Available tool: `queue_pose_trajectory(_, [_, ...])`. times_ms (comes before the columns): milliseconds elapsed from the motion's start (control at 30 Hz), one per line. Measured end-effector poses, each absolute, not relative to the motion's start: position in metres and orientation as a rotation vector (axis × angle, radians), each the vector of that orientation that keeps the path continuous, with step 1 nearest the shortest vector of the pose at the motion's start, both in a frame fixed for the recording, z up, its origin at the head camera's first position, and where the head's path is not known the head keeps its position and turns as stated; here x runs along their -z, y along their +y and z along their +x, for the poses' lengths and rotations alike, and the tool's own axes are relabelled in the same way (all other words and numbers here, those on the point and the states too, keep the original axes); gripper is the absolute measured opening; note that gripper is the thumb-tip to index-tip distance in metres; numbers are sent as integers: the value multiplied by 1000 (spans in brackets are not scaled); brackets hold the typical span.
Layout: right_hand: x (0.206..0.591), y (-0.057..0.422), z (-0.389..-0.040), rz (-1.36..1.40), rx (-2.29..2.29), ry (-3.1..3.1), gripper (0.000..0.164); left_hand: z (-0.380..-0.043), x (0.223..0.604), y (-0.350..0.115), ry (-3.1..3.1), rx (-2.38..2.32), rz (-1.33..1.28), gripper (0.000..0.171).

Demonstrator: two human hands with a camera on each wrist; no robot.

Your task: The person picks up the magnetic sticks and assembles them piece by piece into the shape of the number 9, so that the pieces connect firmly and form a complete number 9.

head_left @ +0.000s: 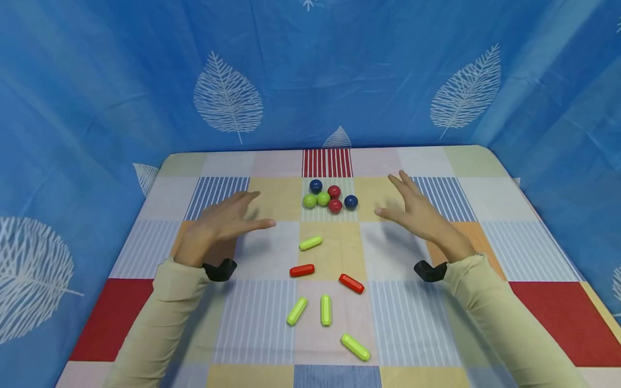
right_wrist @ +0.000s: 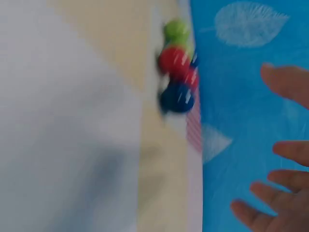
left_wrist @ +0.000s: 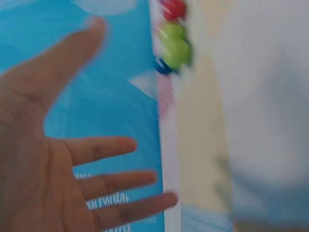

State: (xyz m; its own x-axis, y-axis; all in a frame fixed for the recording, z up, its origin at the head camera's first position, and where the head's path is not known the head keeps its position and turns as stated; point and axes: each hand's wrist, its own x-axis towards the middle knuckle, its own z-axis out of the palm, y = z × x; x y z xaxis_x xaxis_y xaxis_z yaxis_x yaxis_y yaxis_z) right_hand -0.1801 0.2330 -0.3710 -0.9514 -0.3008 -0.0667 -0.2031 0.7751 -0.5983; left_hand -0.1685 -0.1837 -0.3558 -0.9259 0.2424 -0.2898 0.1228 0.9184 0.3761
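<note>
My left hand (head_left: 228,216) hovers over the table on the left, fingers spread and nothing in it. On the other side my right hand (head_left: 412,210) is raised with its fingers apart, also holding nothing. Between them, toward the back, sits a cluster of glossy balls: green balls (head_left: 309,201), red balls (head_left: 335,206) and blue balls (head_left: 316,186), with one blue ball (head_left: 351,202) at its right end. Closer to me lie small faceted sticks, several light green ones (head_left: 326,310) and two red ones (head_left: 302,270). In the left wrist view, the palm (left_wrist: 43,179) faces the balls.
A patchwork cloth (head_left: 262,323) covers the table. Behind it and along both sides hangs a blue curtain (head_left: 339,70) with white leaf prints. Black wrist straps (head_left: 220,270) show at both cuffs.
</note>
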Motion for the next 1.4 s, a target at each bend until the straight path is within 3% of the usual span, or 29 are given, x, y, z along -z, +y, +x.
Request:
queue_pose_trajectory(200, [360,204,-170,-510,1347,2689,69,-161,347,-170,2568,-1189,453,54])
queue_pose_trajectory(300, [363,189,-164,-483,1459,2575,64,-159,351,-161,2477,-1392,442,43])
queue_pose_trajectory(700, [389,140,-155,-426,1509,2305,56,-158,383,-111,2440,-1255,264,41])
queue_pose_trajectory(1167, [409,119,-155,-456,1437,2264,52,-152,399,-99,2469,-1184,274,41])
queue_pose_trajectory(1400, [420,115,-155,-457,1434,2291,45,-155,406,-95,2519,-1044,243,34])
